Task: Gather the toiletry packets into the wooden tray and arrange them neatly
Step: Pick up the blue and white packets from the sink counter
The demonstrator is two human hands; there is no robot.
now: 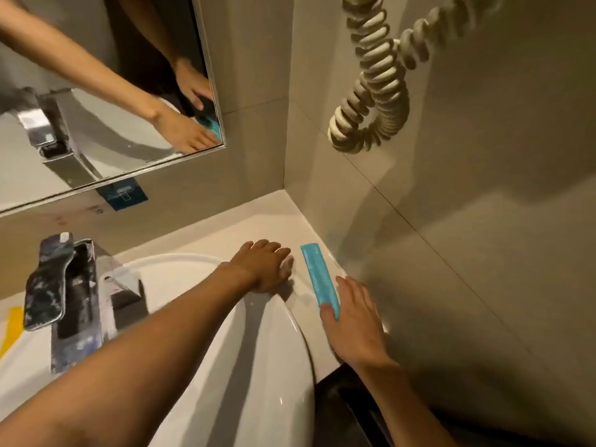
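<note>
A long blue toiletry packet [317,275] lies flat on the white counter by the right wall, its long side pointing away from me. My right hand [353,321] rests palm down at its near end, and the fingertips overlap the packet's edge. My left hand [266,267] lies flat on the counter just left of the packet, fingers spread, with a small white thing partly hidden beneath them. No wooden tray is in view.
A white basin [258,366] fills the lower middle, with a chrome faucet [71,295] at the left. A mirror [96,91] hangs on the back wall. A coiled cord [374,79] dangles on the right wall. A yellow item [11,327] shows at the far left edge.
</note>
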